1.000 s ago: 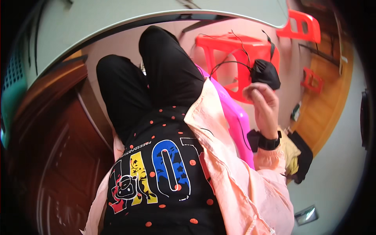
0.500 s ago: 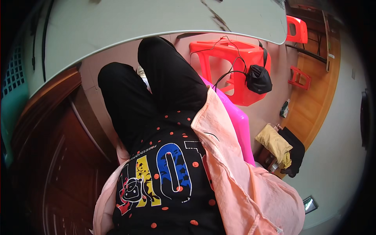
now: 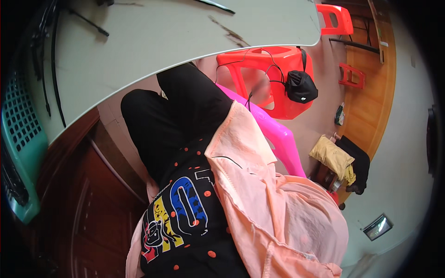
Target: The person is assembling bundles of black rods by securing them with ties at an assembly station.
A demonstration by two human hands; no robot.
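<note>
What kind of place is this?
Probably a plain room in a home or small workshop: a pale table, red plastic stools, a wooden door and a green plastic crate. No hands in view.

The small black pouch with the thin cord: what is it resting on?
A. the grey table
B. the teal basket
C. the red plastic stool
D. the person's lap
C: the small black pouch sits at the edge of the red plastic stool, its thin cord trailing over the seat, beyond the grey table and apart from the teal basket.
</note>
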